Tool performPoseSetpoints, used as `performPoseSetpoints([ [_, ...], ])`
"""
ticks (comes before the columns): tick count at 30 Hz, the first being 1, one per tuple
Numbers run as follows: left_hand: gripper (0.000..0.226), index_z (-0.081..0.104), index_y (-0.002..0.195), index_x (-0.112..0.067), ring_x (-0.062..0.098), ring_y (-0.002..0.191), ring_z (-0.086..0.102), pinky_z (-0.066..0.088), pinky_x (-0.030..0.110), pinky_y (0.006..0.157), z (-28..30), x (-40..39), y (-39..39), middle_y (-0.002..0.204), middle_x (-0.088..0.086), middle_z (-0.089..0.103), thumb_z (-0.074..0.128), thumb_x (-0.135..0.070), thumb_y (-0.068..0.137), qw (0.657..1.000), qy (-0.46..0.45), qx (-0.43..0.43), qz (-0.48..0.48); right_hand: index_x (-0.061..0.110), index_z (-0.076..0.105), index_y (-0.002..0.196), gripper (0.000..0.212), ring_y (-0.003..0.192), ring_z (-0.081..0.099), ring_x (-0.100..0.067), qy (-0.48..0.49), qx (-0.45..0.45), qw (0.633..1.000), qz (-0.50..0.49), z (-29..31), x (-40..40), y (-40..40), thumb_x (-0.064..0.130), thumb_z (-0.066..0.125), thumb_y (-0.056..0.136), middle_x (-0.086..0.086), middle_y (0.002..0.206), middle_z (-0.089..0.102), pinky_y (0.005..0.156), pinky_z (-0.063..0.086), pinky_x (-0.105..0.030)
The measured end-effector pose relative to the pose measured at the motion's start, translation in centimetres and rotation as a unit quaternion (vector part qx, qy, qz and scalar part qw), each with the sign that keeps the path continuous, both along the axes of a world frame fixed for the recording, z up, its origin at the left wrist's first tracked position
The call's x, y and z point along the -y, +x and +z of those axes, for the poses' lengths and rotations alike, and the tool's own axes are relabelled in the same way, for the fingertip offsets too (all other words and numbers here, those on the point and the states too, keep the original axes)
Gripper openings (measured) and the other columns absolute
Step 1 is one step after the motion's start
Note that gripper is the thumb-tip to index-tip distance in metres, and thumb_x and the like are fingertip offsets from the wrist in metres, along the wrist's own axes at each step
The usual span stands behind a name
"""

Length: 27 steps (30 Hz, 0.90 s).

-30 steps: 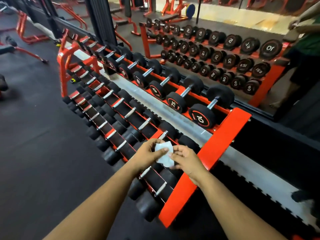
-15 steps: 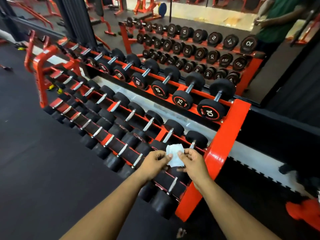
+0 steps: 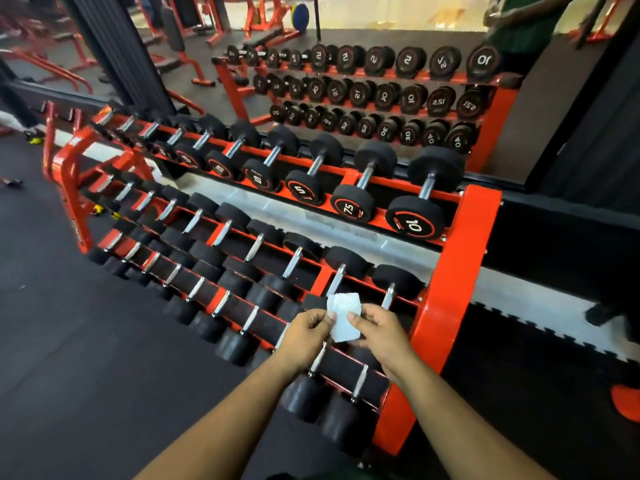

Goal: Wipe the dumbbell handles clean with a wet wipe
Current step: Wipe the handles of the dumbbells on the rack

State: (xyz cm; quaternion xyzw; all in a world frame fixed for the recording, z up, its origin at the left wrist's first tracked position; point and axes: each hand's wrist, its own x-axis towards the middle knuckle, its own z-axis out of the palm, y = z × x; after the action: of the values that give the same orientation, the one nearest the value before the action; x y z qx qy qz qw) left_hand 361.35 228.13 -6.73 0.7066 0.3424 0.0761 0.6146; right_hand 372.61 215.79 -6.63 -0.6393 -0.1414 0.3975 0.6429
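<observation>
Head view: we pinch a white folded wet wipe (image 3: 343, 317) between left hand (image 3: 308, 332) and right hand (image 3: 377, 332); nearest chrome dumbbell handle (image 3: 336, 280) lies at twelve o'clock, its axis pointing toward one.

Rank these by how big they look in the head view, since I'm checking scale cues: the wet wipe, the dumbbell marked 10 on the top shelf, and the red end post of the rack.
1. red end post, clearly largest.
2. dumbbell marked 10.
3. wet wipe, smallest, though nearest the camera.
</observation>
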Motion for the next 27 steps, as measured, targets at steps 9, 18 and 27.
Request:
performPoseSetpoints([
  [9, 0.013, 0.071, 0.09, -0.013, 0.007, 0.064, 0.063, 0.05, 0.02, 0.06, -1.0, -1.0, 5.4, 0.074, -0.003, 0.072, 0.081, -0.022, 0.088, 0.999, 0.027, 0.014, -0.038, 0.003, 0.065, 0.092, 0.015, 0.079, 0.073, -0.022, -0.049, -0.024, 0.996, -0.074, -3.3, -1.2, 3.7, 0.016, 0.063, 0.099, -0.012, 0.088, 0.072, 0.066, 0.062, -0.037],
  [18, 0.038, 0.063, 0.07, -0.013, 0.014, 0.064, 0.054, 0.048, 0.04, 0.063, -6.5, -6.6, 9.8, 0.064, -0.001, 0.06, 0.06, -0.034, 0.101, 0.998, -0.048, -0.02, -0.043, 0.011, 0.067, 0.111, 0.016, 0.098, 0.073, -0.027, -0.094, -0.009, 0.986, -0.139, -6.7, -5.4, 5.3, 0.004, 0.061, 0.098, -0.007, 0.106, 0.076, 0.079, 0.061, -0.049],
  [27, 0.032, 0.065, 0.083, -0.022, 0.011, 0.076, 0.066, 0.053, 0.037, 0.075, -13.8, -12.4, 11.8, 0.077, -0.006, 0.07, 0.056, -0.048, 0.101, 0.984, 0.009, -0.096, -0.147, 0.013, 0.068, 0.098, 0.019, 0.081, 0.069, -0.014, -0.186, -0.044, 0.95, -0.248, -10.8, -10.9, 6.3, -0.003, 0.059, 0.096, 0.003, 0.088, 0.075, 0.075, 0.057, -0.034],
])
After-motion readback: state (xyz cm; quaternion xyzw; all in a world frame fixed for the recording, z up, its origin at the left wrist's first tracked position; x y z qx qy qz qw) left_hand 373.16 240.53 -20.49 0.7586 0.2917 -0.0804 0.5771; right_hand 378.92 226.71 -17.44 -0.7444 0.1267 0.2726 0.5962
